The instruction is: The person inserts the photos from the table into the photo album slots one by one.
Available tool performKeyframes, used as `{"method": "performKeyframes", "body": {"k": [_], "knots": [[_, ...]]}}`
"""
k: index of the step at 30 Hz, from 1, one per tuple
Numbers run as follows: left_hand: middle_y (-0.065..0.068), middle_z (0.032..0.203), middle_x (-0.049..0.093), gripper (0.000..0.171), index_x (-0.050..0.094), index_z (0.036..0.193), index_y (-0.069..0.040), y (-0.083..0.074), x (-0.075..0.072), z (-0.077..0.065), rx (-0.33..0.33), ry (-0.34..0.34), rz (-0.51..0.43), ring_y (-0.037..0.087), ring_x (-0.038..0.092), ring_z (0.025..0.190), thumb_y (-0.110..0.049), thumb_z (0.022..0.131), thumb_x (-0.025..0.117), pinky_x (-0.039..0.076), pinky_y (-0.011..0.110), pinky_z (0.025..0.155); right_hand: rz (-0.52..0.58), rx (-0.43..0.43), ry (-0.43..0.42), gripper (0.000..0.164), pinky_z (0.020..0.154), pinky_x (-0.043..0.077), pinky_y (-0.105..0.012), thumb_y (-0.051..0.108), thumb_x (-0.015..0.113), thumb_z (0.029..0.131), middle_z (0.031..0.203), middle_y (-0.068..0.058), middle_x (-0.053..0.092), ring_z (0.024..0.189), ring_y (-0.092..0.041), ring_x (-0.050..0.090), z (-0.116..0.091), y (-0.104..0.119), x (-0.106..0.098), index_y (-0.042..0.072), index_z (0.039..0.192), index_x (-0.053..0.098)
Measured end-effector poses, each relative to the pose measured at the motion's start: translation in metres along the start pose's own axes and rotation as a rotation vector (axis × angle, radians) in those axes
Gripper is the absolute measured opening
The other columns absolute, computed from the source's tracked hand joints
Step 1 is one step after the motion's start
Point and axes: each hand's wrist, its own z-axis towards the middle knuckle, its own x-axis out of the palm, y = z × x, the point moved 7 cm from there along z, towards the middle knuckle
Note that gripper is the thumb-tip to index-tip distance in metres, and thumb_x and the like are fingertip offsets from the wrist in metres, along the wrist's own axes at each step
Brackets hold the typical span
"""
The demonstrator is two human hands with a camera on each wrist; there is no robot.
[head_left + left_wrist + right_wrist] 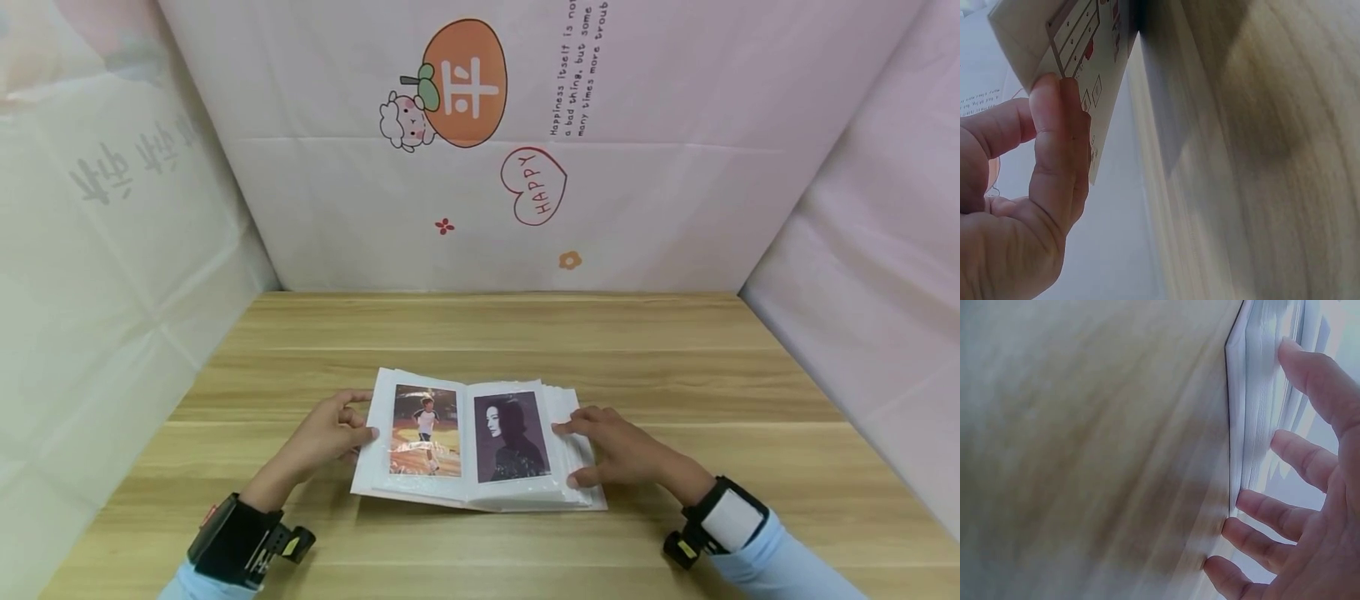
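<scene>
A photo album (pixel 469 490) lies spread on the table, with a photo of a running child (pixel 425 429) on its left page and a dark portrait photo (pixel 512 437) on its right page. My left hand (pixel 324 435) grips the left cover, thumb on the page side and fingers behind. In the left wrist view, those fingers press against the printed outer cover (pixel 1102 81), which is tilted up off the wood. At the right edge, my right hand (pixel 621 447) has its fingers spread. Its thumb and fingertips touch the stacked page edges (pixel 1259 419) in the right wrist view.
The wooden table (pixel 510 329) runs back to a white printed cloth (pixel 330 208). Similar cloth walls stand on the left and right. Black straps with small cameras (pixel 298 543) sit on both wrists, over light blue sleeves (pixel 787 562).
</scene>
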Motion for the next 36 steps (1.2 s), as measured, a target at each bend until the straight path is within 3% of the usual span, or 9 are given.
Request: {"method": "performKeyframes", "body": {"k": [7, 11, 14, 17, 20, 23, 30, 36], "knots": [[0.014, 0.083, 0.058, 0.054, 0.037, 0.135, 0.005, -0.005, 0.0, -0.003, 0.011, -0.031, -0.035, 0.023, 0.06, 0.067, 0.002, 0.086, 0.06, 0.051, 0.038, 0.055, 0.001, -0.008, -0.01, 0.074, 0.091, 0.034, -0.058, 0.053, 0.069, 0.075, 0.132, -0.026, 0.041, 0.119, -0.043, 0.038, -0.001, 0.0, 0.001, 0.01, 0.132, 0.052], [0.018, 0.094, 0.059, 0.056, 0.035, 0.138, 0.002, -0.016, 0.006, -0.01, 0.045, -0.027, -0.146, 0.026, 0.062, 0.077, 0.0, 0.087, 0.059, 0.053, 0.039, 0.061, 0.01, 0.008, -0.015, 0.077, 0.094, 0.032, -0.058, 0.05, 0.069, 0.076, 0.134, -0.025, 0.041, 0.121, -0.044, 0.036, -0.003, 0.0, 0.002, 0.007, 0.135, 0.047], [0.023, 0.109, 0.055, 0.063, 0.03, 0.141, 0.0, -0.027, 0.015, -0.017, 0.1, 0.027, -0.235, 0.029, 0.062, 0.088, -0.002, 0.086, 0.061, 0.053, 0.039, 0.067, 0.02, 0.041, -0.017, 0.081, 0.096, 0.031, -0.056, 0.052, 0.068, 0.076, 0.133, -0.023, 0.043, 0.122, -0.042, 0.037, -0.006, -0.001, 0.002, 0.001, 0.134, 0.044], [0.027, 0.123, 0.046, 0.075, 0.022, 0.144, -0.002, -0.04, 0.027, -0.024, 0.193, 0.124, -0.292, 0.033, 0.056, 0.102, -0.001, 0.082, 0.065, 0.051, 0.039, 0.075, 0.012, 0.066, -0.021, 0.082, 0.095, 0.033, -0.055, 0.054, 0.067, 0.077, 0.132, -0.025, 0.043, 0.121, -0.042, 0.038, -0.009, 0.0, 0.002, -0.002, 0.133, 0.045], [0.028, 0.129, 0.038, 0.088, 0.015, 0.146, -0.002, -0.05, 0.038, -0.029, 0.305, 0.204, -0.285, 0.037, 0.05, 0.109, -0.001, 0.078, 0.07, 0.05, 0.038, 0.08, -0.019, 0.064, -0.019, 0.079, 0.094, 0.034, -0.055, 0.051, 0.068, 0.077, 0.132, -0.027, 0.042, 0.121, -0.043, 0.038, -0.013, 0.0, 0.0, -0.003, 0.13, 0.048], [0.028, 0.129, 0.035, 0.093, 0.013, 0.146, 0.0, -0.056, 0.045, -0.031, 0.378, 0.229, -0.276, 0.039, 0.048, 0.109, 0.001, 0.075, 0.073, 0.049, 0.038, 0.081, -0.052, 0.045, -0.016, 0.075, 0.094, 0.034, -0.055, 0.047, 0.07, 0.077, 0.132, -0.028, 0.042, 0.121, -0.044, 0.038, -0.017, 0.0, -0.001, -0.004, 0.127, 0.051], [0.028, 0.128, 0.037, 0.092, 0.015, 0.146, 0.0, -0.062, 0.053, -0.032, 0.411, 0.192, -0.249, 0.039, 0.048, 0.108, 0.0, 0.074, 0.074, 0.049, 0.039, 0.08, -0.054, 0.043, -0.001, 0.074, 0.094, 0.033, -0.056, 0.048, 0.069, 0.077, 0.135, -0.027, 0.039, 0.123, -0.044, 0.035, -0.022, -0.003, 0.0, -0.003, 0.129, 0.051], [0.019, 0.133, 0.04, 0.097, 0.021, 0.147, -0.011, -0.072, 0.07, -0.03, 0.455, 0.175, -0.145, 0.033, 0.049, 0.11, -0.005, 0.07, 0.08, 0.048, 0.041, 0.081, -0.048, 0.055, -0.002, 0.073, 0.094, 0.033, -0.057, 0.046, 0.07, 0.078, 0.135, -0.027, 0.039, 0.123, -0.044, 0.035, -0.024, -0.004, -0.001, -0.003, 0.129, 0.05]]}}
